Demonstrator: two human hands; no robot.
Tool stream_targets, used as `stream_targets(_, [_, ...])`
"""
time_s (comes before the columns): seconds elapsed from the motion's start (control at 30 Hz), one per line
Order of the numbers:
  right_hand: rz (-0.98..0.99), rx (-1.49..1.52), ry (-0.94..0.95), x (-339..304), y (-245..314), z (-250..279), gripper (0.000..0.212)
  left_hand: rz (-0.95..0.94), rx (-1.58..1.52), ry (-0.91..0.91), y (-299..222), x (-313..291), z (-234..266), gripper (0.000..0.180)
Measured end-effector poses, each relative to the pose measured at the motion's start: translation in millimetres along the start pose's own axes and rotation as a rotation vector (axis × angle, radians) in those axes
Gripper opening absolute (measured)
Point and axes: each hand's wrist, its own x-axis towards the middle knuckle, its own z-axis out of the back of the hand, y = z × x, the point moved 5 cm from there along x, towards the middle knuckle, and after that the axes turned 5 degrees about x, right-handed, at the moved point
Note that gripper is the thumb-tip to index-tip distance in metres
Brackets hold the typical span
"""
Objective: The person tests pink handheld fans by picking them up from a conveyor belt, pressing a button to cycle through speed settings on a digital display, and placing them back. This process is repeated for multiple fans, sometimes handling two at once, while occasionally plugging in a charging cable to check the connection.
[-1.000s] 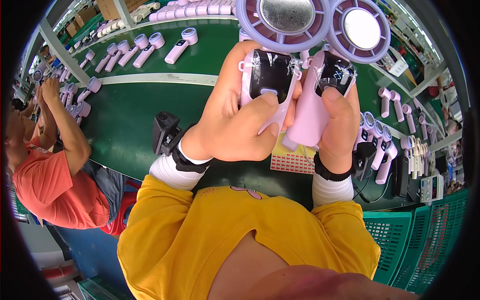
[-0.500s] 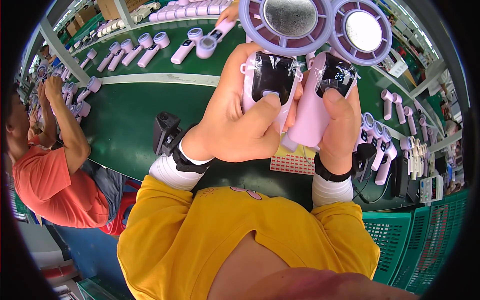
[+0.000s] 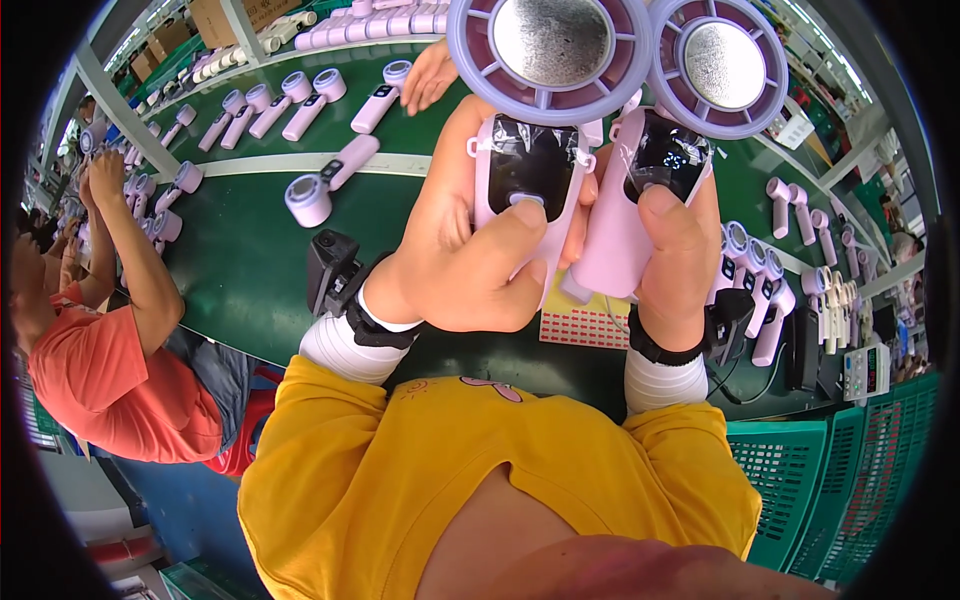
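My left hand point(image 3: 455, 260) is wrapped round a pink handheld fan point(image 3: 528, 160), its thumb at the button below a dark, film-covered panel. A second pink handheld fan point(image 3: 613, 235) is in my right hand point(image 3: 676, 250), with that thumb also over the button. Lit digits show on the right fan's panel, while the left one's panel looks dark. Both fans are held side by side above the table, round lilac heads away from me. Beneath them lies a sheet with red marks point(image 3: 583, 326), partly hidden by my hands.
On the green table point(image 3: 250, 235) a loose pink fan point(image 3: 330, 182) lies left of my hands. Several fans stand in rows at the far side and at right. Another person's hand point(image 3: 428, 78) is across the table. A co-worker in orange point(image 3: 120, 370) sits at left; green crates point(image 3: 775, 480) are at right.
The loose fan has come across the table toward me and to the left, out of the other person's hand, which is now open. My left hand's fan has shifted slightly left.
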Motion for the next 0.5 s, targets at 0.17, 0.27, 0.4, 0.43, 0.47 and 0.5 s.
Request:
stream_targets(0.17, [-0.038, 0.088, 0.138, 2, -2, -7, 0.039, 0.161, -0.135, -0.07, -15, -12, 9, 0.048])
stream_targets(0.27, [-0.09, 0.049, 0.129, 5, 3, -8, 0.039, 0.305, -0.223, -0.126, -12, -30, 34, 0.046])
stream_targets(0.4, [-0.137, 0.014, 0.171, -7, 20, 19, 0.045, 0.726, -0.429, -0.343, 10, -118, 75, 0.041])
stream_targets(0.43, [-0.089, 0.139, 0.212, -4, 21, 19, 0.045, 0.887, -0.486, -0.488, 23, -144, 90, 0.041])
stream_targets(0.47, [-0.113, 0.166, 0.213, -7, 12, 19, 0.045, 1.04, -0.548, -0.635, 29, -163, 95, 0.041])
stream_targets(0.5, [-0.138, 0.181, 0.211, -10, 7, 32, 0.045, 1.052, -0.539, -0.667, 23, -171, 93, 0.041])
